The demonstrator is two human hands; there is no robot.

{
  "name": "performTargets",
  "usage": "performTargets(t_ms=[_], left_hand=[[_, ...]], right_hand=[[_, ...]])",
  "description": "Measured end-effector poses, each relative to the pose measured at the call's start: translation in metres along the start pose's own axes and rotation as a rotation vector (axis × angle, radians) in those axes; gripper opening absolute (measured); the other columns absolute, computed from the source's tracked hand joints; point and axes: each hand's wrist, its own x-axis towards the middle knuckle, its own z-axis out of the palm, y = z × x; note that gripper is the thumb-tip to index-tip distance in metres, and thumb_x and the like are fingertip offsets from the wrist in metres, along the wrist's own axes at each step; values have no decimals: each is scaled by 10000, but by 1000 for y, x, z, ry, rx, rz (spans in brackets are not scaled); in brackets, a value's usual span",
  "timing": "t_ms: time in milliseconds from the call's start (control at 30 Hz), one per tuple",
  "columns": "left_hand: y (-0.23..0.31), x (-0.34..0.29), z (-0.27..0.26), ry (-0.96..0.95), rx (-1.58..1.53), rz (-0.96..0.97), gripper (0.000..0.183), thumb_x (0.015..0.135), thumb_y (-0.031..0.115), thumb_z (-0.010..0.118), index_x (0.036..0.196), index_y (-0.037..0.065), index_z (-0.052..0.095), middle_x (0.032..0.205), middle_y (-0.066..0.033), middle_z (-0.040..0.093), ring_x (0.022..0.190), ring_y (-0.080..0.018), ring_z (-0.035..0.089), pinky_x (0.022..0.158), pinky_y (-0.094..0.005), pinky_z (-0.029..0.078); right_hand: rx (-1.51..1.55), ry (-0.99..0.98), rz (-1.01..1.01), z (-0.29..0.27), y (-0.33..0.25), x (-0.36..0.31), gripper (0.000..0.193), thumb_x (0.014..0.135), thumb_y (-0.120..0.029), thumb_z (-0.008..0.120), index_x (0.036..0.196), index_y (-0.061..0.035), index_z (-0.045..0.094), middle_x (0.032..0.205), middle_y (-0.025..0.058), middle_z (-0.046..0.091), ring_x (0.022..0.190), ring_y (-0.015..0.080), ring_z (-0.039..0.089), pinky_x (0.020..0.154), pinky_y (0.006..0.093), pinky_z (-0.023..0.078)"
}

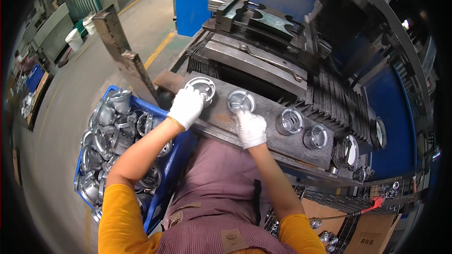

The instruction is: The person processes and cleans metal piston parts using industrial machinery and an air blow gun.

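Round metal castings, shiny cup-shaped ones: left hand point(186, 107) in a white glove is clamped over one point(201, 87) on the gray machine ledge point(270, 113), right hand point(250, 128) pinches the rim of another point(240, 101). Two more castings point(289, 121) sit further right. Blue crate point(162, 193) at near left is heaped with them.

Factory floor: heavy press machine point(263, 33), crate point(162, 193) of metal castings.

1 head-worn fisheye view, looking steeply down from above the person's own forearms, close over the grey machine ledge point(282, 113), blue crate point(162, 193) at left, edges bending toward the rim
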Motion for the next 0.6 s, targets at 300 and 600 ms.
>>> performTargets(t_ms=[300,600], left_hand=[[-21,10,-15,-210,-113,15,242,710,253,675,925,145,650,1012,-77,572,905,-262,539,746,-392,435],[-49,9,29,-142,-188,137,154,836,192,485,830,111,615,922,-61,580,893,-237,542,741,-372,437]], right_hand=[[330,-135,-197,-19,71,17,224,733,-73,591,948,-134,595,943,98,607,831,295,608,728,409,485],[336,-278,-155,-1,57,5,144,840,-105,491,956,-116,575,880,137,600,806,320,615,707,428,495]])
